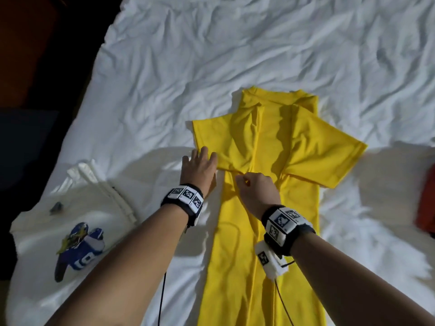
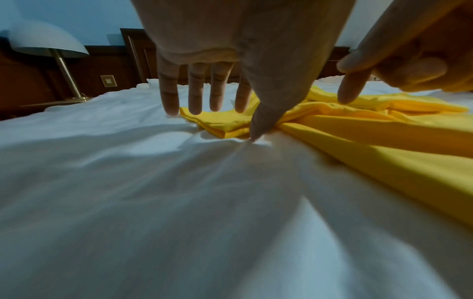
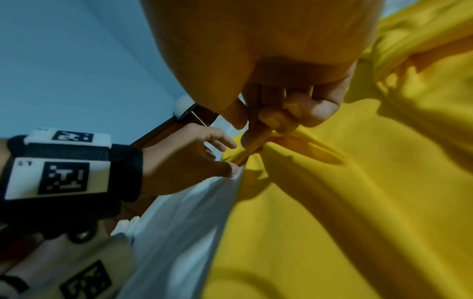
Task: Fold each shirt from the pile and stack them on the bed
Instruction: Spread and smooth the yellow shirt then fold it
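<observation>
Head view: I count two hands and three garments on one bed [image 1: 259, 43] with a white sheet. Nearest, at lower left, lies a white shirt [image 1: 58, 231] printed with a blue football player; I can read "10" on the jersey. In the center, a yellow shirt [image 1: 266, 208] lies lengthwise, its sides folded in and both sleeves sticking out. My right hand [image 1: 257, 191] pinches a fold of yellow cloth at the middle. My left hand [image 1: 200, 165] is spread flat, fingers straight, pressing the left sleeve's edge and the sheet. At the right edge, a red garment [image 1: 427, 205] is partly cut off. Both wrists wear black bands with square-coded tags.
</observation>
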Available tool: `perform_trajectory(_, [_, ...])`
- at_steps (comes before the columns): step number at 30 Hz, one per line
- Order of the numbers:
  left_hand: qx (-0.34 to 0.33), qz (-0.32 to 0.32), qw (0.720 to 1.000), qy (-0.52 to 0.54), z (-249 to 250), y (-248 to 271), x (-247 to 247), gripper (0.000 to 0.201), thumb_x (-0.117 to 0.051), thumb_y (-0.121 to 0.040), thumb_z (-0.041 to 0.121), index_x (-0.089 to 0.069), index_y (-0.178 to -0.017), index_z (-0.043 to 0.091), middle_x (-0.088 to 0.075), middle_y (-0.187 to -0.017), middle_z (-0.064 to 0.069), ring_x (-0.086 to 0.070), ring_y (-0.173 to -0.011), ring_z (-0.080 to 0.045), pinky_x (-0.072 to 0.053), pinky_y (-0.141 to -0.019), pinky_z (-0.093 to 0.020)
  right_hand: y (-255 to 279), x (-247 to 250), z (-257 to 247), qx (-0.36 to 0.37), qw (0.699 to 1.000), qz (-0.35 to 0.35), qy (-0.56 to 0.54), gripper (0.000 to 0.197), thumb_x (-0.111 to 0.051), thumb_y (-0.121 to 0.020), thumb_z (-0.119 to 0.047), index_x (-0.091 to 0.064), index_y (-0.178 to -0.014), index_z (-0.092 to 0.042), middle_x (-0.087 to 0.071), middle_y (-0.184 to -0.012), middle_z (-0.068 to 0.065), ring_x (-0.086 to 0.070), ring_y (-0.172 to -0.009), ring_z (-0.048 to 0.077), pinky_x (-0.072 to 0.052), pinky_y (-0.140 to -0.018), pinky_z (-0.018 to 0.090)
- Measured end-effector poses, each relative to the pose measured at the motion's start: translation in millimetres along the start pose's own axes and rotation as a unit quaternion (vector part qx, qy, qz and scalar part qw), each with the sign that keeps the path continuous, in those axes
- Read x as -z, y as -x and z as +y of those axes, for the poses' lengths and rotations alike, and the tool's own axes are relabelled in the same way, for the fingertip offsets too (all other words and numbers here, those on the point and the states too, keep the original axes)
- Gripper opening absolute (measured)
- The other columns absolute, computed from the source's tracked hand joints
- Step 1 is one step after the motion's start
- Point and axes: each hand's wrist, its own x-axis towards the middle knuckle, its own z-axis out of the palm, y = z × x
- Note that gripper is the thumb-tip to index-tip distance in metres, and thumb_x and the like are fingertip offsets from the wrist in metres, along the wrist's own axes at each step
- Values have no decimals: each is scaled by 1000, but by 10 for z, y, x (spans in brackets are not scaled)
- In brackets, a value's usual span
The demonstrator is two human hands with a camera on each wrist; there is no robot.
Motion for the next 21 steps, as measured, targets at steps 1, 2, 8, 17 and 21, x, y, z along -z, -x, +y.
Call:
perform_trajectory(1, [-6, -1, 1000, 7, -26, -68, 4, 27, -64, -94, 18, -62, -120, 14, -51, -130, -14, -49, -120, -41, -44, -91, -53, -71, -33, -60, -13, 1000, -11, -17, 48, -48, -101, -45, -51, -62, -17, -59, -69, 5, -54, -68, 35, -33, -50, 31])
perform_trajectory(2, [-16, -1, 1000, 18, -46, -120, 5, 22, -68, -91, 20, -67, -112, 12, -55, -126, -15, -52, -117, -41, -45, -89, -54, -135, -72, -105, -23, 999, -20, -33, 51, -47, -100, -48, -51, -60, -16, -62, -69, 5, -57, -67, 35, -39, -51, 32])
perform_trajectory(8, [-88, 73, 991, 66, -124, -247, -24, 15, -84, -73, 21, -73, -80, 14, -66, -81, -8, -61, -79, -36, -48, -68, -43, -373, -137, -261, -140, 971, -34, -188, 65, -43, -103, -52, -73, -69, -6, -70, -58, 4, -62, -58, 23, -49, -62, 34])
perform_trajectory(17, [-168, 59, 949, 261, -47, -261, 227, 42, -54, -78, 41, -76, -103, 15, -65, -110, -4, -58, -105, -27, -46, -92, -43, -437, 107, -236, -298, 847, -3, -440, 32, -70, -93, -29, -57, -69, -10, -50, -58, 6, -33, -39, 18, -26, -43, 22])
perform_trajectory(21, [37, -48, 957, 283, -153, -504, 200, 54, -41, -95, 46, -52, -142, 20, -50, -144, -10, -44, -131, -31, -38, -108, -47, -432, 218, -172, -299, 837, -13, -458, 29, -73, -90, -32, -56, -77, -13, -52, -63, 2, -45, -52, 19, -37, -51, 29])
